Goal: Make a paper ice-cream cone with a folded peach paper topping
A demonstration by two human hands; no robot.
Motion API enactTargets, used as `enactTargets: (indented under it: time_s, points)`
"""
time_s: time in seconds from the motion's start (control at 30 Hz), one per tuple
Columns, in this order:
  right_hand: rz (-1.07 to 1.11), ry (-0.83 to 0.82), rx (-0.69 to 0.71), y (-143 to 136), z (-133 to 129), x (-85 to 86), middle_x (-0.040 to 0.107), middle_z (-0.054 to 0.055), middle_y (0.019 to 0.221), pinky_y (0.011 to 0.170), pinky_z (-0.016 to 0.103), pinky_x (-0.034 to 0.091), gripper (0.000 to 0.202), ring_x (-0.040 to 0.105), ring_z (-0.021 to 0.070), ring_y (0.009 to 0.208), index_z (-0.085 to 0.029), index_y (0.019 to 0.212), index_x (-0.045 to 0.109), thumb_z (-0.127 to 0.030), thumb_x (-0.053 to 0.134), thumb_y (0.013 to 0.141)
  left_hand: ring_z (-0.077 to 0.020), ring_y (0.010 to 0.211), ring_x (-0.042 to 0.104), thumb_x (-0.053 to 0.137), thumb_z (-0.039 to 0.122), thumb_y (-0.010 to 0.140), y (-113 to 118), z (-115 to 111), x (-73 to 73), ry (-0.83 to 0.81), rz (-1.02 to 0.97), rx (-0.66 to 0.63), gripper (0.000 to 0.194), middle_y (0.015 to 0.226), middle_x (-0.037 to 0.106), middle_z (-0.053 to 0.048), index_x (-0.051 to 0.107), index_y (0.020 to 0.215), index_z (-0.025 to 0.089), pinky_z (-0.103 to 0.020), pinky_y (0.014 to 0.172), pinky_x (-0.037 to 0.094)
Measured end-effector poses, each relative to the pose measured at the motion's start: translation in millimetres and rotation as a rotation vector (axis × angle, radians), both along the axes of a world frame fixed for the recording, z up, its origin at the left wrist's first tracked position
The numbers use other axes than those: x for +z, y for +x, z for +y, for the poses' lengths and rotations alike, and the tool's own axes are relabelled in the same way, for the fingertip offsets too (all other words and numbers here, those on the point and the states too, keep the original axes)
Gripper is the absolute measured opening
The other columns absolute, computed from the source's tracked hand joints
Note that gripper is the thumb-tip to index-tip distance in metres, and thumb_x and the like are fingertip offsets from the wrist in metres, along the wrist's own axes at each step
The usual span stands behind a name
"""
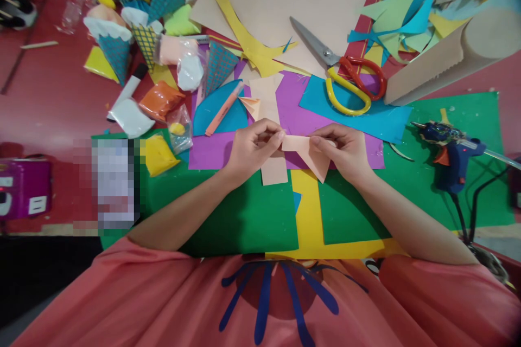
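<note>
Between my two hands is a small piece of peach paper [312,156] with a pointed lower end. My left hand [258,146] pinches its left end between thumb and fingertips. My right hand [341,147] is closed on its right side, thumb in front. Underneath lies a longer peach paper strip [274,169], partly covered by my left hand. A small folded peach paper piece [253,107] and an orange marker [223,109] rest just beyond my left hand, on a blue sheet [201,118]. Purple sheet [211,152] shows below them.
Scissors [325,54] with red and yellow handles lie open beyond my right hand. At right are a glue gun [456,157] and a paper roll [427,62]. Patterned cones [112,49] and clay packets [160,100] crowd the left. Green sheets [244,211] lie in front.
</note>
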State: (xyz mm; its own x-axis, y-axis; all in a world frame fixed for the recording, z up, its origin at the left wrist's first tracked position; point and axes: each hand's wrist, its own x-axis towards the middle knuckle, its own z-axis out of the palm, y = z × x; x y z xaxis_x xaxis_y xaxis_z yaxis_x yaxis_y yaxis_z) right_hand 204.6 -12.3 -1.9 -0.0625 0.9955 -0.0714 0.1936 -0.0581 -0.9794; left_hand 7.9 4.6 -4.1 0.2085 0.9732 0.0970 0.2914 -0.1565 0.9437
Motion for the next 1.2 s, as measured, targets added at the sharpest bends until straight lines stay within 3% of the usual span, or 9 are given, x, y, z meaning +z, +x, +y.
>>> enactTargets:
  time_s: [0.3,0.47,0.67,0.77,0.97,1.2]
  points:
    - [0.004,0.014,0.006,-0.4,0.1,0.2,0.069,0.001,0.068,0.054,0.024,0.046,0.011,0.059,0.0112,0.06,-0.018,0.071,0.071,-0.029,0.069,0.073,-0.0068,0.053,0.054,0.057,0.041,0.083,-0.1,-1.6,-0.2,-0.063,-0.017,-0.004,0.027,0.058,0.057,0.003,0.057,0.07,0.018,-0.017,0.048,0.043]
    - [-0.007,0.011,0.045,-0.6,-1.9,1.3,0.07,0.002,0.07,0.056,0.024,0.046,0.011,0.06,0.0116,0.062,-0.017,0.075,0.071,-0.027,0.067,0.075,-0.0048,0.05,0.051,0.06,0.031,0.078,0.2,-1.4,2.8,-0.021,-0.036,-0.015,0.02,0.058,0.058,0.003,0.057,0.065,0.016,-0.015,0.044,0.039]
    - [-0.008,0.023,0.087,-1.1,-4.6,-0.1,0.07,0.002,0.07,0.055,0.023,0.046,0.013,0.06,0.011,0.061,-0.017,0.078,0.072,-0.029,0.067,0.077,-0.0081,0.061,0.06,0.06,0.039,0.081,0.6,-3.2,3.2,-0.099,0.0,-0.122,0.028,0.066,0.068,-0.001,0.067,0.07,0.014,-0.015,0.052,0.047]
    - [0.01,0.031,0.092,-1.7,-4.9,-0.7,0.071,0.002,0.073,0.058,0.024,0.048,0.013,0.062,0.0114,0.064,-0.017,0.079,0.072,-0.029,0.068,0.077,-0.0089,0.061,0.061,0.061,0.042,0.081,0.8,-3.7,1.4,-0.09,0.011,-0.108,0.032,0.064,0.068,0.0,0.069,0.069,0.014,-0.015,0.054,0.049]
    - [0.021,0.027,0.085,-2.9,-4.6,0.0,0.072,0.002,0.074,0.061,0.025,0.05,0.008,0.064,0.0123,0.068,-0.018,0.077,0.071,-0.025,0.067,0.077,-0.0114,0.064,0.066,0.061,0.046,0.081,0.8,-5.4,-4.5,-0.249,-0.101,-0.137,0.033,0.067,0.065,0.0,0.068,0.077,0.014,-0.02,0.059,0.058]
    - [-0.019,0.021,0.082,-3.7,-5.7,1.3,0.073,0.003,0.074,0.056,0.024,0.048,0.008,0.063,0.0122,0.065,-0.018,0.077,0.071,-0.025,0.068,0.076,-0.0081,0.06,0.064,0.061,0.038,0.082,1.7,-4.3,3.0,-0.083,0.006,-0.143,0.028,0.065,0.07,-0.001,0.07,0.072,0.013,-0.012,0.051,0.049]
